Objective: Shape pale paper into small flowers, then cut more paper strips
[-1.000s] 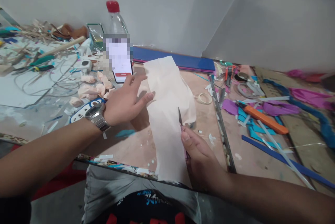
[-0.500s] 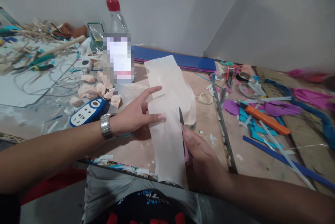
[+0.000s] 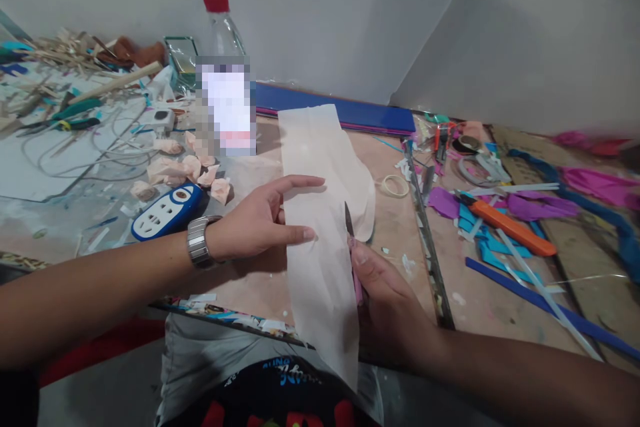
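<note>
A long strip of pale pink paper [image 3: 320, 260] hangs from the table toward my lap, with a further layer of the same paper curving out on its right. My left hand [image 3: 265, 217] holds the strip at its left edge, thumb and forefinger apart on top and the other fingers partly hidden beneath. My right hand [image 3: 387, 300] is closed around a pair of scissors [image 3: 357, 284] with pink handles. Their dark blade points away from me along the strip's right side; whether a second blade lies under the paper is hidden.
Crumpled peach paper pieces [image 3: 173, 170] and a blue-white power strip [image 3: 163, 214] lie left. A red-capped bottle [image 3: 220, 27] stands behind a blurred phone [image 3: 230, 110]. Rightward are a tape ring [image 3: 395, 186], an orange utility knife [image 3: 510, 224] and coloured scraps. Blue sheets [image 3: 335, 107] line the wall.
My left forefinger and thumb have shifted slightly down the strip. The paper's far end lies flatter, and its near end hangs lower over my lap. Both hands keep their holds.
</note>
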Available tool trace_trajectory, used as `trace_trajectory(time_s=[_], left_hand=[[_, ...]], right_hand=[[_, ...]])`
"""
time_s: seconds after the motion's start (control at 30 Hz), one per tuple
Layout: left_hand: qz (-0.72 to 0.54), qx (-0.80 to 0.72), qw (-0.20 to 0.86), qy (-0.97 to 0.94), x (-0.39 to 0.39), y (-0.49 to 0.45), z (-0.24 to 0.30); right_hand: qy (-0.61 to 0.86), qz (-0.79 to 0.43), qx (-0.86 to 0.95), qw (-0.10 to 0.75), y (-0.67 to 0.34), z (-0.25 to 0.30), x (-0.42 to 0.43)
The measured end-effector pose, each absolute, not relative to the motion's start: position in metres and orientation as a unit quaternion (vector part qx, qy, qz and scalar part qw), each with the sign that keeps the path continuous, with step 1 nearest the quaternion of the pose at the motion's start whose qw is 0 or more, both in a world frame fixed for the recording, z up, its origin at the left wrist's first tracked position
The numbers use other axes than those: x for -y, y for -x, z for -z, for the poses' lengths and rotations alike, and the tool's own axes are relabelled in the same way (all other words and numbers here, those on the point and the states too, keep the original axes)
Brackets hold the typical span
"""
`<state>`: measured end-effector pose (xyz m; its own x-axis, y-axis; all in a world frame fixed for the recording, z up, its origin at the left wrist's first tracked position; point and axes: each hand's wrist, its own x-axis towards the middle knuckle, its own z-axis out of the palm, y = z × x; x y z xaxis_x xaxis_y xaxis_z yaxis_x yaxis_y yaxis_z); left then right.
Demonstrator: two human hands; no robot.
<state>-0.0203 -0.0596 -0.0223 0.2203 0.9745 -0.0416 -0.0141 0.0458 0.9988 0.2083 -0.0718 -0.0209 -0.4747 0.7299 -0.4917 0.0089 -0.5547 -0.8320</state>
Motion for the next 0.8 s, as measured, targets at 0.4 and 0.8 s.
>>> trace_trajectory(time_s=[0.4, 0.8], left_hand=[[-0.442, -0.447, 0.541, -0.559, 0.0608, 0.0203, 0.0213], [-0.429, -0.445, 0.558, -0.554, 0.0617, 0.0203, 0.0202]], right_hand=[[0.455, -0.771, 0.375, 0.241, -0.2079, 0.0194, 0.0728], [0.451, -0.761, 0.399, 0.241, -0.2077, 0.0165, 0.0693]])
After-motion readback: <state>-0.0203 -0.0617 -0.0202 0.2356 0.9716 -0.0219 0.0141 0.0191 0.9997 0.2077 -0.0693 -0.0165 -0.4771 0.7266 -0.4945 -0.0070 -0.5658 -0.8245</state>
